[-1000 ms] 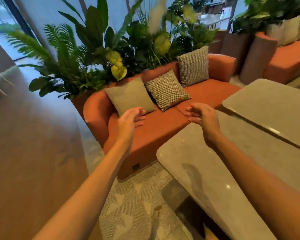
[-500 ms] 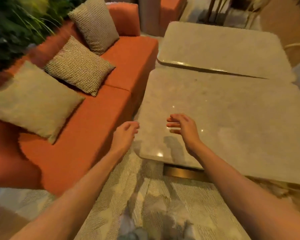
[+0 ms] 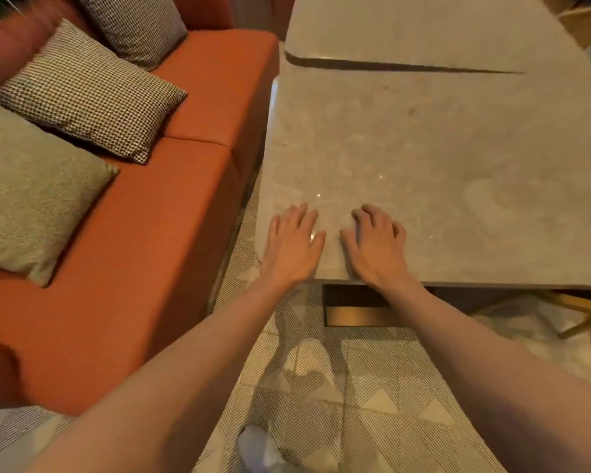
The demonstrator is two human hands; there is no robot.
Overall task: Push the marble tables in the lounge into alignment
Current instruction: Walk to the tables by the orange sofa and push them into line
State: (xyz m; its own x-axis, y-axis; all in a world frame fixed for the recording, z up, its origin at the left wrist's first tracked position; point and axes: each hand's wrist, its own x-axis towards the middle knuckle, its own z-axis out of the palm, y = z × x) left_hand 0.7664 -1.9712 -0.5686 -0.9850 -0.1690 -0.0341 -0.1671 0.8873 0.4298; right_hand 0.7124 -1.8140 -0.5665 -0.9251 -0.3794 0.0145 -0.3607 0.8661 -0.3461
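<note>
Two grey marble tables stand end to end. The near marble table point(image 3: 458, 158) fills the middle right. The far marble table point(image 3: 423, 29) lies beyond it across a dark wedge-shaped gap that is wide at the left and closes toward the right. My left hand point(image 3: 292, 247) rests flat on the near table's front left corner, fingers spread. Just to its right, my right hand point(image 3: 377, 249) lies palm down on the same front edge, fingers slightly curled. Neither hand holds anything.
An orange sofa point(image 3: 171, 206) runs along the tables' left side, a narrow strip of floor between. It carries a plain beige cushion point(image 3: 31, 196) and two checked cushions point(image 3: 86, 93). A patterned rug point(image 3: 338, 387) covers the floor. The near table's brass base point(image 3: 359, 315) shows under the edge.
Both hands came down from the air onto the near table's front left corner. The view swung from the sofa and plants down to the tables.
</note>
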